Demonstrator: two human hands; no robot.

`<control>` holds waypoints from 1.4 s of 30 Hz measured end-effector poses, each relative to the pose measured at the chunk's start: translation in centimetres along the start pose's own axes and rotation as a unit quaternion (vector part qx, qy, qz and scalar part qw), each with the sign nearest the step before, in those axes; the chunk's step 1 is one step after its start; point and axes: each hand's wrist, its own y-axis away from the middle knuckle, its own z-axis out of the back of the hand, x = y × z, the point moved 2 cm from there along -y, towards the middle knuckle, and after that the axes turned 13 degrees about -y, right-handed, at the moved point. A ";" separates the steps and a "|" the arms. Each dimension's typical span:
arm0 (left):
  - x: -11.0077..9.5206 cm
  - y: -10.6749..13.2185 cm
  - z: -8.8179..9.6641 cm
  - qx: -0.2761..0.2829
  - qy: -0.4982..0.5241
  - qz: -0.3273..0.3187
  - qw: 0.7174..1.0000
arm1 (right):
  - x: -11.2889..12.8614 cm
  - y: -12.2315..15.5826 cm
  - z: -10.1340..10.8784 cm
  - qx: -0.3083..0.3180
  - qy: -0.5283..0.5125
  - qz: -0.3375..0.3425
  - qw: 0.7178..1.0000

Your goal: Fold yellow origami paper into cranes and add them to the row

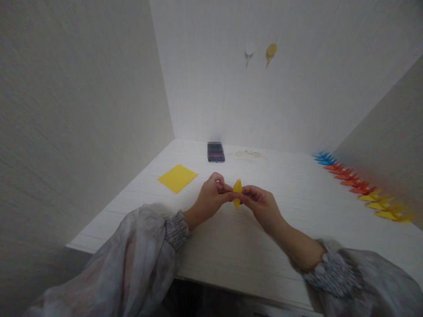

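Between my two hands is a small folded piece of yellow origami paper (pixel 237 186), held above the white table. Its pointed ends stick out above and below the fingers. My left hand (pixel 216 191) pinches it from the left, thumb and fingertips pressed together. From the other side my right hand (pixel 259 200) pinches it in the same way. The fingers cover the middle of the fold. A flat yellow paper square (pixel 177 178) lies on the table to the left of my left hand.
A dark phone (pixel 216 152) stands or lies near the back wall. Along the right side runs a row of folded paper figures: blue (pixel 324 158), red-orange (pixel 350 177) and yellow (pixel 385 206). Walls enclose the white table (pixel 244 251). Two hooks (pixel 271 50) are on the back wall.
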 end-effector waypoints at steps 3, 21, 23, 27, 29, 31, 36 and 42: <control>-0.1 0.0 0.1 0.004 0.013 -0.008 1.000 | 0.1 0.0 -0.2 0.001 -0.007 -0.007 1.000; 0.4 -0.1 0.5 -0.024 0.012 0.003 1.000 | 0.5 0.0 -0.3 -0.024 -0.043 -0.014 0.999; 0.4 -0.2 0.5 -0.032 -0.012 0.006 0.999 | 0.3 0.0 -0.2 -0.042 -0.046 0.004 0.998; 0.6 -0.3 0.7 -0.058 -0.086 0.009 0.995 | 0.1 0.1 -0.2 -0.038 -0.037 0.029 0.998; 0.7 -0.3 0.7 -0.061 -0.085 0.022 0.994 | 0.1 0.2 -0.2 -0.020 -0.014 0.042 0.999; 0.7 -0.3 0.7 -0.057 -0.074 0.029 0.995 | 0.1 0.2 -0.1 -0.007 0.008 0.057 0.998; 0.2 -0.1 0.2 -0.015 -0.095 0.018 0.995 | 0.1 0.1 0.2 -0.014 0.036 0.074 0.997; -0.7 0.3 -0.2 0.040 -0.089 0.005 0.995 | 0.0 0.1 0.3 -0.045 0.055 0.086 0.994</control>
